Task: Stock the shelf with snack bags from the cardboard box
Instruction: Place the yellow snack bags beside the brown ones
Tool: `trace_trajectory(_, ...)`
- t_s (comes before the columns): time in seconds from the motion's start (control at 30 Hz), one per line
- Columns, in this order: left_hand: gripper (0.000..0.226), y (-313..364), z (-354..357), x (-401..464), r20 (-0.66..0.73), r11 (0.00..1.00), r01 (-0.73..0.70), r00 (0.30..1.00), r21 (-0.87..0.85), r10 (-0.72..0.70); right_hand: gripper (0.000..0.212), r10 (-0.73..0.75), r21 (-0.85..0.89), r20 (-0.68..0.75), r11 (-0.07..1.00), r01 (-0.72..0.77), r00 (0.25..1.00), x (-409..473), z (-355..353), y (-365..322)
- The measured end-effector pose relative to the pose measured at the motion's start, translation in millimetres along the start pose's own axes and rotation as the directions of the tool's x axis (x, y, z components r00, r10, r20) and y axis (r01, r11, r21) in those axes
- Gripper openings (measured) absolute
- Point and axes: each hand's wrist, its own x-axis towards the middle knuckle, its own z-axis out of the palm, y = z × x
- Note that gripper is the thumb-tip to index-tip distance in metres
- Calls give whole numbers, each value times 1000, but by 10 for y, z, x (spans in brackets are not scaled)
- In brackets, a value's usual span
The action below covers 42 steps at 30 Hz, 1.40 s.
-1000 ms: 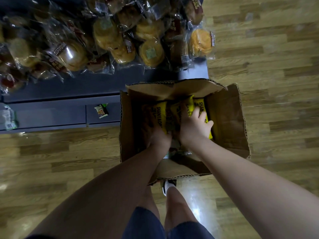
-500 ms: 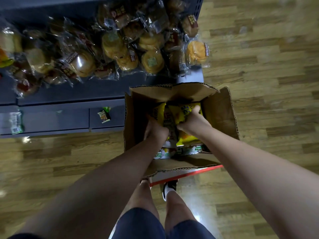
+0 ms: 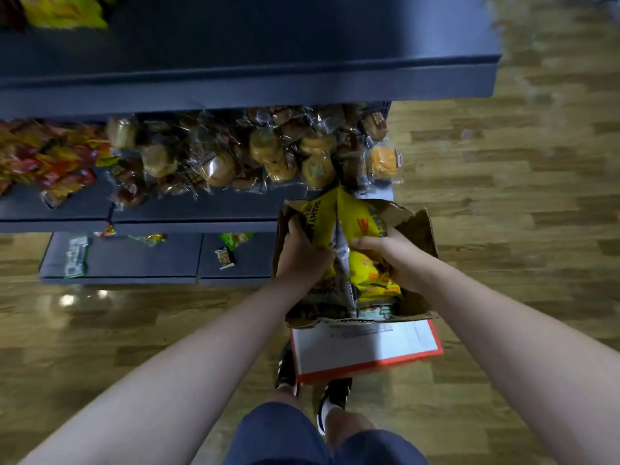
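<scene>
An open cardboard box (image 3: 421,229) stands on the wooden floor in front of a dark blue shelf unit (image 3: 235,85). Both hands lift a bunch of yellow snack bags (image 3: 355,216) up out of the box. My left hand (image 3: 303,253) grips the bags on their left side. My right hand (image 3: 394,255) grips them on the right, thumb over the front. More bags (image 3: 379,310) lie lower down in the box, partly hidden.
Wrapped buns (image 3: 268,156) and red-orange packets (image 3: 50,159) crowd the middle shelf. A few small packets (image 3: 224,256) lie on the bottom shelf. A yellow bag (image 3: 63,11) sits on the top shelf's left. A white, red-edged flap (image 3: 365,347) sticks out toward my feet.
Both hands have risen, pulling the yellow bags up above the box rim. The camera has tilted up, bringing the upper shelf into view.
</scene>
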Motion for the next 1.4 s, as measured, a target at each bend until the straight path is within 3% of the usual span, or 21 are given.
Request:
trace_trajectory(0.2,90,250,-278,-324,-133,971,-177,979,-159,157,25,-126,102,145,988,112,981,-400,256,-428)
trace_trajectory(0.3,88,414,-440,-419,-207,932,-296,945,-210,253,16,-198,114,116,976,185,973,-590,440,-677)
trace_trajectory(0.47,97,682,-838,-546,-270,895,-409,895,-176,356,41,-370,70,60,928,366,927,-820,604,-1086)
trace_trajectory(0.53,101,742,-979,-595,-292,892,-414,889,-184,352,51,-376,58,56,926,373,925,-917,660,-1247)
trace_trajectory(0.6,106,799,-1123,-682,-268,887,-406,899,-219,346,78,-358,30,61,934,356,932,-922,684,-1365)
trace_trajectory(0.67,100,823,-1246,-760,-224,877,-403,909,-263,350,86,-354,28,103,935,354,929,-935,699,-1470)
trace_trajectory(0.83,86,828,-1603,-823,-251,828,-503,859,-249,447,75,-340,48,235,940,339,910,-964,715,-1778)
trace_trajectory(0.93,86,972,-1838,-737,-301,790,-569,813,-230,498,85,-387,80,201,922,378,900,-933,772,-2009)
trace_trajectory(1.07,93,1180,-2095,-487,-352,762,-612,775,-211,525,48,-451,108,160,892,439,878,-881,889,-2343)
trace_trajectory(1.1,93,1215,-2150,-384,-371,757,-625,760,-193,533,57,-454,98,139,891,444,880,-861,926,-2429)
trace_trajectory(1.2,96,1337,-2320,-89,-395,761,-637,734,-121,552,111,-466,69,79,884,462,881,-772,1041,-2669)
trace_trajectory(1.23,96,1385,-2357,-28,-394,760,-641,729,-108,559,116,-483,60,74,875,480,872,-758,1063,-2732)
trace_trajectory(1.27,95,1437,-2400,41,-389,755,-648,724,-102,569,109,-504,60,75,864,500,861,-742,1105,-2805)
trace_trajectory(1.4,96,1593,-2553,368,-395,739,-670,699,-71,595,49,-554,39,41,833,553,832,-524,1225,-3069)
